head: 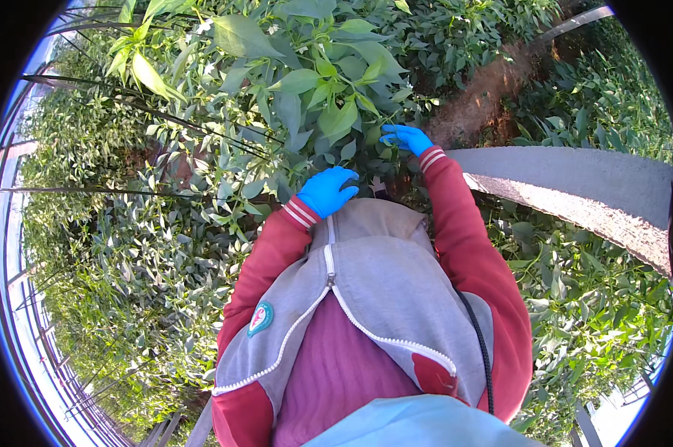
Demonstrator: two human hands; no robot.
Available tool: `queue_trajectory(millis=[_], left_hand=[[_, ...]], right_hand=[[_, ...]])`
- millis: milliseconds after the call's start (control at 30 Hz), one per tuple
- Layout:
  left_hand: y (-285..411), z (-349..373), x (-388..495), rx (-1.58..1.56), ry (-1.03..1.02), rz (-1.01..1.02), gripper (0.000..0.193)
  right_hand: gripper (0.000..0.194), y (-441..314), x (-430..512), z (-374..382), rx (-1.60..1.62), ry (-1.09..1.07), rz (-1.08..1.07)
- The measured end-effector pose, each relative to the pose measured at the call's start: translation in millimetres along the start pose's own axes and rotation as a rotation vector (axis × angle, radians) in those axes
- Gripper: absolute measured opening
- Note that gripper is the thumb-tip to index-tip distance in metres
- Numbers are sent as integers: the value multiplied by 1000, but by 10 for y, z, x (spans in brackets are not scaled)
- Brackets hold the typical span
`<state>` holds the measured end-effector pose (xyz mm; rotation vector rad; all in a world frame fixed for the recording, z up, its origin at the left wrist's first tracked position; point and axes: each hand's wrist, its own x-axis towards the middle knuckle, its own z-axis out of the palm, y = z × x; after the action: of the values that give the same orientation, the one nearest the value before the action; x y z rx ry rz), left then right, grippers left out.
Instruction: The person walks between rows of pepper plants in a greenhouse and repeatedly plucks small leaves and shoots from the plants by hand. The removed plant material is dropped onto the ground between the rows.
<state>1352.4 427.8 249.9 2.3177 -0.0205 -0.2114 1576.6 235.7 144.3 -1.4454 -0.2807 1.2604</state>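
My left hand, in a blue glove, hovers low in front of the jacket. Its thumb and fingers are apart, with nothing visible between them. My right hand, gloved in the same blue, reaches into the right side of a leafy pepper plant. Its fingers are at the stems and leaves; whether they grip anything is hard to make out. Broad green leaves and small white flowers show on the plant, which rises in front of me. Shaded foliage lies between the two hands.
A grey concrete post runs from beside my right wrist to the right edge. Dark cords or wires cross the plants on the left. Brown soil shows at upper right. Dense pepper rows stand on both sides.
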Motion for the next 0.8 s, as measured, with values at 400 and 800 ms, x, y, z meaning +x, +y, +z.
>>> queue_trajectory(millis=[400,800], left_hand=[[112,-12,124,-79,-72,-15,34],[287,-88,195,70,-110,14,30]], right_hand=[[39,79,90,166,332,-171,84],[17,164,286,213,344,176,114]])
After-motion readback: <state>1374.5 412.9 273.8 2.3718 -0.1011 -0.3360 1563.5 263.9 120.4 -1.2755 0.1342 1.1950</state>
